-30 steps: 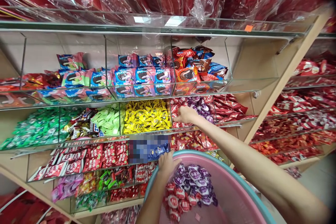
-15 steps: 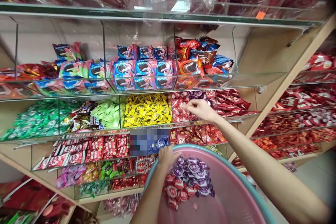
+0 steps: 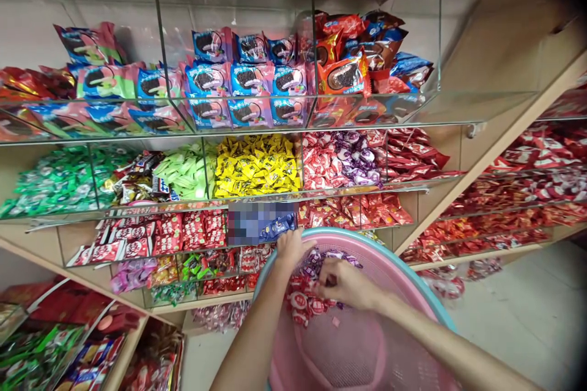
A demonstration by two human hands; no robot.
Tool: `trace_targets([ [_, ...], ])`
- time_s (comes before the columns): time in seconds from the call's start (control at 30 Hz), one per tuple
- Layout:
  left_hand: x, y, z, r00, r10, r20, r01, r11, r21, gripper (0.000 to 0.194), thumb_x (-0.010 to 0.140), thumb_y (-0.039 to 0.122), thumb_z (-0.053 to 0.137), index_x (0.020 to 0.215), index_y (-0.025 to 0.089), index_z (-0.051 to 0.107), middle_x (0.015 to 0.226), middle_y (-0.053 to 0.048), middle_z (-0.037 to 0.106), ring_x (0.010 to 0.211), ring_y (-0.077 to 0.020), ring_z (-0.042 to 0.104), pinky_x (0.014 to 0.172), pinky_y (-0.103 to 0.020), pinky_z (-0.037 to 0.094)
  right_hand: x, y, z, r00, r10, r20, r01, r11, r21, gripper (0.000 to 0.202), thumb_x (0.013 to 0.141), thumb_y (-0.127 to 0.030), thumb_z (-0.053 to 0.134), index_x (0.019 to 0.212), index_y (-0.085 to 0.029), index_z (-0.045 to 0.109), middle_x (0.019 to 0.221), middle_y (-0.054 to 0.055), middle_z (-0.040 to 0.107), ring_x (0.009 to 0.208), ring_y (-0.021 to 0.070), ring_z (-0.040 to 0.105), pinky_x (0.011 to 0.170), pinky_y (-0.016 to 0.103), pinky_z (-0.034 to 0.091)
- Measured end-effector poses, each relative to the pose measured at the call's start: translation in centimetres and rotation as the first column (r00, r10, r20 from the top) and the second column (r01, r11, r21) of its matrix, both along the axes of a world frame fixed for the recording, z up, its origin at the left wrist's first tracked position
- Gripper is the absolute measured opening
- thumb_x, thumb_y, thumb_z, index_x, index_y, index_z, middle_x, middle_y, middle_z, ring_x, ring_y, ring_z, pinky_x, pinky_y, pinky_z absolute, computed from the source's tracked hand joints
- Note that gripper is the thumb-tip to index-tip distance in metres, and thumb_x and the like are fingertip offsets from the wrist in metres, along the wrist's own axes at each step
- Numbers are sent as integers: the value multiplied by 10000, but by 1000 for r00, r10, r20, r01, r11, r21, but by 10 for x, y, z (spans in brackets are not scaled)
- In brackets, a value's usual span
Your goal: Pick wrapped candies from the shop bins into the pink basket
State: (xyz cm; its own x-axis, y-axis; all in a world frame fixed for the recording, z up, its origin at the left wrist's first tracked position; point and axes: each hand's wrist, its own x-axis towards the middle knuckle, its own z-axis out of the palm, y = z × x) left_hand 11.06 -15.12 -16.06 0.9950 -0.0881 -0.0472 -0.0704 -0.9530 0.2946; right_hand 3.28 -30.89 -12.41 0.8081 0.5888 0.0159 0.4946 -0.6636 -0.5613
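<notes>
My left hand [image 3: 293,248] grips the rim of a pink plastic basket [image 3: 339,348], its thumb lying over the inner edge. A turquoise basin [image 3: 428,284] surrounds the basket, its rim showing outside the pink one. Inside, red-and-white wrapped candies [image 3: 299,302] lie beside purple-and-white wrapped candies [image 3: 312,263], partly covered by my right hand. My right hand [image 3: 346,284] is down in the basket over this pile, fingers curled and closed. Whatever its fingertips hold, if anything, is hidden. A small pink piece [image 3: 335,321] lies on the basket floor.
Glass-divided shelves stand ahead, with red and purple candies [image 3: 342,159], yellow candies [image 3: 257,165], green candies [image 3: 59,180] and wrapped cookies [image 3: 247,79] above. A glass shelf edge [image 3: 257,131] runs across just above the candy row. A wooden side panel [image 3: 513,113] slants at the right.
My right hand has moved from the red and purple candy compartment down into the basket. My left hand stays on the rim. The view has tilted down and come closer to the shelves.
</notes>
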Motion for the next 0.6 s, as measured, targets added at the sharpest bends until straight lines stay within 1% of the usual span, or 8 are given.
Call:
trace_targets([
  [0.1,0,0,-1,1000,-3,7,3,1000,9,590,768,644,464,1207,256,536,1066,-103,651,995,-269,596,810,-338,440,-21,16,-26,997,65,41,-56,980,-190,220,733,-397,625,691,-181,640,783,41,639,762,180,576,649,257,392],
  [0.2,0,0,-1,1000,-9,14,8,1000,15,580,768,643,463,1191,253,545,1061,-106,653,987,-272,599,798,-339,445,-37,34,-44,992,121,46,-97,930,-354,255,708,-404,635,795,-167,671,883,83,658,861,233,586,705,292,423],
  [0.3,0,0,-1,1000,-12,7,11,1000,19,582,768,642,465,1192,252,545,1065,-107,653,993,-273,597,804,-340,444,-46,49,-59,982,165,90,-104,877,-470,289,712,-389,627,856,-144,682,900,113,657,909,265,571,759,336,440],
  [0.37,1,1,0,1000,-9,1,9,1000,16,584,766,641,469,1197,254,543,1065,-104,654,994,-270,598,808,-338,443,-48,57,-68,969,199,146,-99,855,-509,311,722,-395,620,860,-124,684,893,130,653,921,284,559,770,373,449],
  [0.5,1,1,-2,1000,-8,17,7,1000,8,575,768,642,465,1187,257,552,1039,-103,662,972,-267,607,797,-335,445,-50,66,-88,933,245,264,-75,849,-524,317,726,-385,640,871,-107,686,922,148,646,893,285,547,759,407,465],
  [0.57,1,1,-3,1000,-3,30,3,1000,2,577,767,644,462,1183,256,555,1038,-105,662,972,-269,607,796,-337,446,-51,68,-95,925,245,289,-62,850,-523,348,713,-412,666,885,-110,687,928,149,646,890,282,542,756,409,466],
  [0.6,1,1,-3,999,0,36,0,1000,-3,578,766,644,463,1184,255,556,1039,-105,661,973,-271,606,798,-339,446,-51,68,-95,928,236,289,-54,851,-523,381,700,-445,677,882,-111,688,911,148,647,884,284,541,748,409,465],
])
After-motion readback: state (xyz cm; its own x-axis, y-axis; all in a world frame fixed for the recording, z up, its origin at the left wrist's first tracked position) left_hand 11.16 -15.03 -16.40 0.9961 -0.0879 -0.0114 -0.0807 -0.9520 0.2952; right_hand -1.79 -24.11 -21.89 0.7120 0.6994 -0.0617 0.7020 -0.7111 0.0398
